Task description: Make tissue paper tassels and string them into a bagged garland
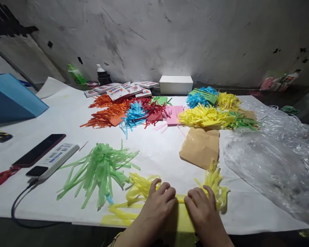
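Observation:
At the near edge of the table lies a yellow fringed tissue-paper tassel (180, 198), its middle folded into a narrow band with loose strips fanning out on both sides. The fingers of my left hand (159, 204) are curled over the band on its left part. My right hand (202, 207) grips it a short way to the right, with a strip of yellow showing between the hands. A flat yellow sheet runs from the band toward me, partly hidden by my wrists. Left of my hands, a green tissue tassel (100, 171) lies spread out.
Coloured fringe bundles, such as orange (113, 115) and yellow (206, 116), line the back beside printed packets (117, 92) and a white box (176, 85). A brown paper envelope (200, 146) lies mid-table. Clear plastic (267, 171) covers the right; a phone (39, 150) and power bank (54, 160) lie left.

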Demonstrator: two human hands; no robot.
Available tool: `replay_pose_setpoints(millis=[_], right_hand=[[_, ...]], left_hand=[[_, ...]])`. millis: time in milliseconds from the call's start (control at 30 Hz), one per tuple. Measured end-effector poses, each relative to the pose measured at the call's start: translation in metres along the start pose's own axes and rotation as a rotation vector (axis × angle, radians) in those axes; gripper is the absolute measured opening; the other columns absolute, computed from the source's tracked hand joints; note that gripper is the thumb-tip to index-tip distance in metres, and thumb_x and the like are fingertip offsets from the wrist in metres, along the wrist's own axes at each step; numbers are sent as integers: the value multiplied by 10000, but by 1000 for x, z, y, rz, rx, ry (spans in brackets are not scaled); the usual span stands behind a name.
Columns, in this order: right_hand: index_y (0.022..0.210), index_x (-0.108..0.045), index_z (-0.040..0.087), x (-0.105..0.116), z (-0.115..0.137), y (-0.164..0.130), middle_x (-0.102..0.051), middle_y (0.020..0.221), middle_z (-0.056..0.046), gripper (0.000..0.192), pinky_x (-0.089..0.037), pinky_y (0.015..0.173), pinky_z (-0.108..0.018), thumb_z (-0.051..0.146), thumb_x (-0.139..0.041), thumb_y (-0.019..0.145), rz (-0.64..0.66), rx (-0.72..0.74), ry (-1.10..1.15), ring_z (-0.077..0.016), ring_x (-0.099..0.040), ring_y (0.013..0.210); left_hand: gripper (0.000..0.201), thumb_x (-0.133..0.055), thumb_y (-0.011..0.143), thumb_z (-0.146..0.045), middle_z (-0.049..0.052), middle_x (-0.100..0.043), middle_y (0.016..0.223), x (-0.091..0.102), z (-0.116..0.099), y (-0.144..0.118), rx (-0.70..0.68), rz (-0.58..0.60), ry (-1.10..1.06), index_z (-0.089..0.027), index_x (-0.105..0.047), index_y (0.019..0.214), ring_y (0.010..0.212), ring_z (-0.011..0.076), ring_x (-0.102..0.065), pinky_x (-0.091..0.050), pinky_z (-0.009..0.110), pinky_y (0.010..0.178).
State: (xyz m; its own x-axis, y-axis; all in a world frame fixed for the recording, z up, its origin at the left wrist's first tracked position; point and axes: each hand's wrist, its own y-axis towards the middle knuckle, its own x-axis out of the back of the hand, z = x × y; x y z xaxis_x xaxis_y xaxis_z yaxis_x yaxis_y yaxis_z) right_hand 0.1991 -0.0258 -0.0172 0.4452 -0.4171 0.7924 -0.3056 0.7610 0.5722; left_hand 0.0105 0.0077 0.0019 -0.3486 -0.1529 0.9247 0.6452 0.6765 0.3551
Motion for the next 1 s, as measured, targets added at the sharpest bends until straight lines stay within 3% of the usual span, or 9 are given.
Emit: replay_pose_setpoints(millis=[100, 267, 467, 633, 767, 833, 900, 1000], right_hand=[[820, -563, 212, 0, 2, 5, -594, 764, -9, 244, -264, 1048, -453, 104, -402, 967, 19, 101, 41, -195, -539, 822], [776, -561, 203, 2, -2, 11, -586, 729, -1, 338, -278, 1013, -438, 84, -343, 1005, 41, 155, 19, -182, -501, 757], [767, -553, 196, 1, -2, 10, -555, 714, -6, 375, -302, 975, -430, 80, -300, 1017, 57, 178, -1, -185, -472, 720], [783, -557, 207, -4, 0, 11, -557, 723, -3, 302, -302, 960, -431, 111, -380, 1007, 58, 161, -14, -192, -479, 721], [779, -577, 198, -8, 1, 13, -546, 693, -9, 379, -331, 940, -412, 57, -302, 999, -16, 183, -29, -190, -481, 693], [755, -564, 203, -10, 1, 14, -541, 686, -8, 386, -348, 917, -404, 60, -301, 998, -32, 152, -12, -189, -488, 680], [756, -551, 207, -11, -1, 16, -551, 697, -8, 359, -363, 885, -396, 80, -323, 1002, -47, 95, 8, -190, -506, 687], [835, -555, 206, -4, -9, 19, -584, 744, -11, 285, -387, 834, -371, 105, -356, 1013, -74, -5, 37, -192, -544, 718]], left_hand=[[211, -727, 866, -175, -7, -618, 775, -4, 2, 7, -27, 37, 54, -192, -598, 700, 807, 196, -513, -281, 456, 970], [175, -779, 823, -153, -30, -670, 808, 0, 7, 15, 84, 114, -121, -210, -647, 723, 806, 179, -534, -307, 378, 816], [145, -777, 821, -152, -31, -671, 797, 6, 8, 6, -30, 66, -72, -221, -656, 781, 827, 190, -529, -267, 440, 951], [168, -699, 864, -109, -20, -668, 783, -6, 9, 6, 23, 30, -78, -194, -620, 743, 770, 167, -544, -353, 364, 812], [162, -586, 911, -98, 9, -687, 818, 0, -1, 1, 32, -103, -152, -201, -629, 794, 794, 181, -561, -401, 369, 821], [143, -562, 914, -98, 24, -693, 821, 3, -11, -7, -28, -117, -210, -202, -639, 852, 794, 186, -571, -445, 343, 778], [107, -622, 896, -162, 46, -730, 924, 3, -20, -17, -88, -48, -234, -197, -649, 994, 840, 202, -604, -490, 335, 777], [492, -733, 840, -345, 90, -711, 1236, -3, -22, -28, -107, 59, -179, -189, -569, 1276, 1073, 274, -627, -495, 413, 965]])
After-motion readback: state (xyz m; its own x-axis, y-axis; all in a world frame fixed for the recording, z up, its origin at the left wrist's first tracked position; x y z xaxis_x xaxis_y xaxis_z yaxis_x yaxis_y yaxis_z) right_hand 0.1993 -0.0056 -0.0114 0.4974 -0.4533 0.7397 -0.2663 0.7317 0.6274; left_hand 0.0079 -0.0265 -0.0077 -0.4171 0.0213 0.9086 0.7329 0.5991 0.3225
